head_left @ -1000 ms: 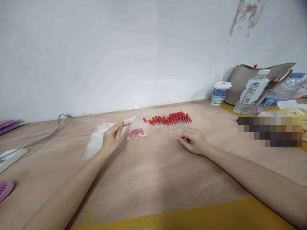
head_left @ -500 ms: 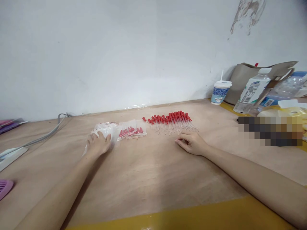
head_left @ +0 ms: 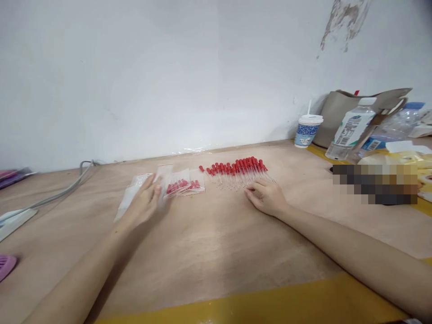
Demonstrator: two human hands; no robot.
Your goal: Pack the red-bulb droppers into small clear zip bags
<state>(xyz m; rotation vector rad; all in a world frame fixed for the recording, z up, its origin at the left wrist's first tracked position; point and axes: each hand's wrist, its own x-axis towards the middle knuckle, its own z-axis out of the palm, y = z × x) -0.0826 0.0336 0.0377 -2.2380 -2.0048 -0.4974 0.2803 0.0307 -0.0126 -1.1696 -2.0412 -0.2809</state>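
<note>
My left hand (head_left: 146,198) has a small clear zip bag (head_left: 164,172) pinched between thumb and fingers, raised at a tilt. Under and behind that hand lies a stack of clear bags (head_left: 130,195). Just to its right, filled bags (head_left: 189,186) hold several red-topped droppers. A row of loose glass droppers with red rubber bulbs (head_left: 249,164) lies at the centre, bulbs toward the wall and thin tips toward me. My right hand (head_left: 266,196) rests on the table by the tips at the row's right end. Its fingers are loosely curled closed, with nothing visible in them.
A paper cup with a straw (head_left: 308,131), a plastic bottle (head_left: 351,130) and a grey bag (head_left: 332,114) stand at the back right. Grey cables (head_left: 67,191) cross the left side, near a pink slotted object (head_left: 6,266). Brown paper (head_left: 202,252) covers the table.
My left hand has risen from the stack and moved right, now with one clear bag in its fingers. My right hand has stayed by the dropper tips.
</note>
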